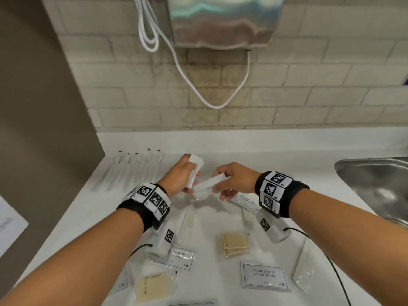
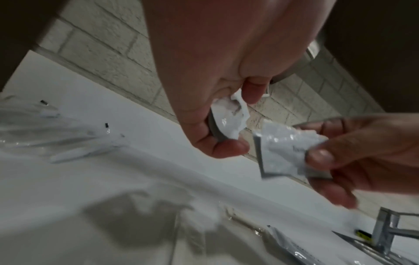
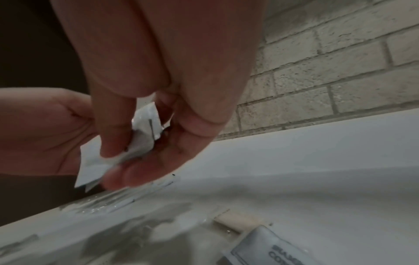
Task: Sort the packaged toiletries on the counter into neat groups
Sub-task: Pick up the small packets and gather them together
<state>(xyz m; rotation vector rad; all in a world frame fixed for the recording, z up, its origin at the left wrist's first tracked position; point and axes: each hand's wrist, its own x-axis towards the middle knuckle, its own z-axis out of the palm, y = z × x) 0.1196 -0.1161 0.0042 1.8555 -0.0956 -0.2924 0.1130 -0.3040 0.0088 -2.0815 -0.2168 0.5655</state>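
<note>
My left hand (image 1: 184, 174) grips a small stack of white sachets (image 1: 195, 170) above the middle of the white counter (image 1: 287, 155); the wrist view shows the left hand (image 2: 217, 122) curled round the stack of sachets (image 2: 229, 118). Close beside it, my right hand (image 1: 229, 180) pinches one more white sachet (image 1: 209, 185) between thumb and fingers, its end near the left hand. The right wrist view has the right hand (image 3: 145, 139) round that single sachet (image 3: 142, 136). In the left wrist view the single sachet (image 2: 285, 154) sits by the stack.
A row of clear-wrapped toothbrushes (image 1: 130, 171) lies at the back left. Shampoo sachets (image 1: 265, 277) and beige wrapped pads (image 1: 235, 242) lie scattered near me. A steel sink (image 1: 379, 184) is at the right, a steel wall unit (image 1: 223, 21) with white cables hangs above.
</note>
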